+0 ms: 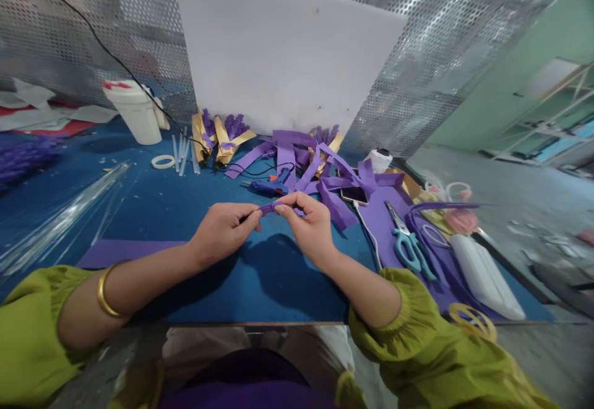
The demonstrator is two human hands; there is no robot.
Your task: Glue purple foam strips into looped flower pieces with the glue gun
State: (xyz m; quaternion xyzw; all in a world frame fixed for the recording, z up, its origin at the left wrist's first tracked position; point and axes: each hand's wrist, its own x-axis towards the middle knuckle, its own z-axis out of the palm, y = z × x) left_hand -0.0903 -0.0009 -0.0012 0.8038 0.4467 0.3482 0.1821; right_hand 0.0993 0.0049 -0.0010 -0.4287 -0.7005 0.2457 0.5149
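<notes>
My left hand and my right hand meet above the blue table. Together they pinch a small purple strip between thumbs and fingertips. The strip looks rolled or folded; its exact shape is too small to tell. A gold bangle sits on my left wrist. Just behind my hands lies a blue glue gun with a black cord. A heap of purple strips spreads behind and to the right of my right hand.
Teal-handled scissors lie on a purple sheet at right, beside a phone and a white bar. A white bucket, tape ring, glue sticks and yellow-wrapped purple flowers sit behind.
</notes>
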